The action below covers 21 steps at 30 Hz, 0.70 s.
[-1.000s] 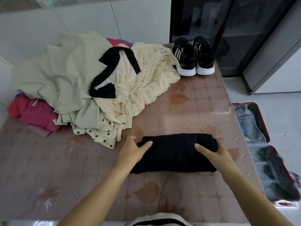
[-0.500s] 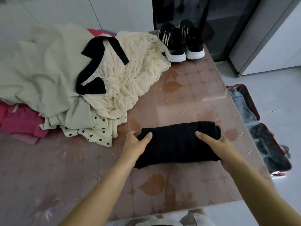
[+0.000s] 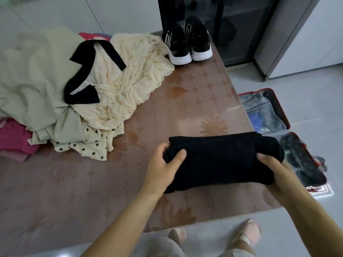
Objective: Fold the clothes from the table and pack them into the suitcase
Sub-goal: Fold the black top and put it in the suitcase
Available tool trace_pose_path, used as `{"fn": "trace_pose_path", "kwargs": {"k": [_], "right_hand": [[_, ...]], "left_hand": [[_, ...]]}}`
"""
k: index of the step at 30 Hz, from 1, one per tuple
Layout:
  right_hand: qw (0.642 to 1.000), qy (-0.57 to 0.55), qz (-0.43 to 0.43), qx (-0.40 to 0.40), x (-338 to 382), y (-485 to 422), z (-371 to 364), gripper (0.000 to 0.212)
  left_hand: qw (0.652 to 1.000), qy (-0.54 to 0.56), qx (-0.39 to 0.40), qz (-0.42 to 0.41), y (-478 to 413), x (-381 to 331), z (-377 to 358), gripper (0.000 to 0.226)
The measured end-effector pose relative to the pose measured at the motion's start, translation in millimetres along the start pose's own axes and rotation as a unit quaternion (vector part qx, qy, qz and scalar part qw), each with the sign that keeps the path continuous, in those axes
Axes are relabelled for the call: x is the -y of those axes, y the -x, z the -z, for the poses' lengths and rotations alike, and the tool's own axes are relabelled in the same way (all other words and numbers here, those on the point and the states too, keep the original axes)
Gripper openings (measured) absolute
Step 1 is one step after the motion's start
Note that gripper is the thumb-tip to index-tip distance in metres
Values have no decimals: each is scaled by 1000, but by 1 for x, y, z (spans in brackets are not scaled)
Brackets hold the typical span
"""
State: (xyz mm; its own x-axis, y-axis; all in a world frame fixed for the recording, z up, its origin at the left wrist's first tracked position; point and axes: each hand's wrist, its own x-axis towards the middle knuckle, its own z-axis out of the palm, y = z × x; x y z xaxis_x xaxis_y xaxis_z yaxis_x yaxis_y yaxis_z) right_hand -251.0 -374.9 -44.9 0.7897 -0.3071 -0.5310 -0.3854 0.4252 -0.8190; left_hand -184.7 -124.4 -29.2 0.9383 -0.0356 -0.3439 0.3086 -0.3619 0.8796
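Done: one black knitted garment, folded into a thick rectangle (image 3: 220, 160), is ready to pack. It is at the desk's right edge, beside the suitcase.
Hands: the left hand (image 3: 163, 169) grips the bundle's left end with the thumb on top. The right hand (image 3: 276, 171) grips its right end.
Suitcase: the red-rimmed suitcase (image 3: 284, 112) lies open on the floor, right of the brown patterned desk (image 3: 92, 191). Something dark is already in its nearer half.
Left to fold: a pale green garment (image 3: 37, 80), a cream crinkled dress with a black collar (image 3: 126, 80), a cream polka-dot piece (image 3: 89, 147) and a pink garment (image 3: 13, 138) are heaped unfolded.
Also there: black trainers with white soles (image 3: 187, 43) at the desk's far edge.
Progress: early, I judge, since most of the pile is untouched.
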Motion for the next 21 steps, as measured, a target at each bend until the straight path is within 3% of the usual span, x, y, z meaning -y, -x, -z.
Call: {"fn": "trace_pose_path", "kwargs": {"k": [3,4,6,8,9,13,17,21], "right_hand": [[997,65,25,21,11,-6,49,93],[995,96,37,16,16,-8,66,96],[992,114,50,11,27,-15,102,74],[996,82,34,-4,35,-24,138,34],[997,67,20,-11,41,-28,154,29],[990,124,56,25,52,-45,209,44],[962,236,130,33,47,-68,252,52],[960,249,126,13,53,-87,269,46]], "left_hand": [[998,-11,-38,-51,15,-20,-44,47],[997,-13,-35,-63,21,-25,-62,48],[995,-39,-11,-86,33,-33,-98,37],[995,-42,10,-92,45,-40,-133,29],[996,-28,16,-85,50,-44,-149,29],[996,21,81,-26,64,-52,-196,38],[995,-6,63,-76,63,-55,-226,62],[989,-41,71,-121,42,-58,-257,39]]}}
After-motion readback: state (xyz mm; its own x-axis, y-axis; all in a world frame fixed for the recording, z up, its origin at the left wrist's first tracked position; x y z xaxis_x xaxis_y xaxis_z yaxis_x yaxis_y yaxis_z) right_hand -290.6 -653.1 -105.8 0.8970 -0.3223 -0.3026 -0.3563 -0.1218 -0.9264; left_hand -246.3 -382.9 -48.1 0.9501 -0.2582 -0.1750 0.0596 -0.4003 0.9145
